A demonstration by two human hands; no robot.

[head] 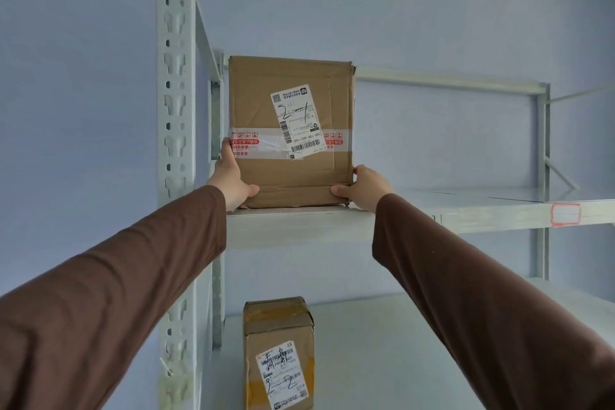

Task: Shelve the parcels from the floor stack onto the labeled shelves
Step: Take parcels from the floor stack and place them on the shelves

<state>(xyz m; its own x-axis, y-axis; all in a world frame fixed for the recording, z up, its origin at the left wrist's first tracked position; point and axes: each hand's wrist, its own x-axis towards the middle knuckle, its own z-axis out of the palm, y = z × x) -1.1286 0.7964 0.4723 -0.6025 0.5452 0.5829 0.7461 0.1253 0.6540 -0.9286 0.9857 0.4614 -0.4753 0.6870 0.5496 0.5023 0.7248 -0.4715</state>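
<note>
Hands, left [232, 180] and right [363, 187], grasp the box [289, 130] (upright, marked 2-1) on the shelf [299, 225], above a parcel [279, 356].

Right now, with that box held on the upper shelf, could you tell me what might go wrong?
The box stands at the upper shelf's front edge; if the left hand and right hand let go early, it may tip off. It could land on the smaller parcel below.
</note>
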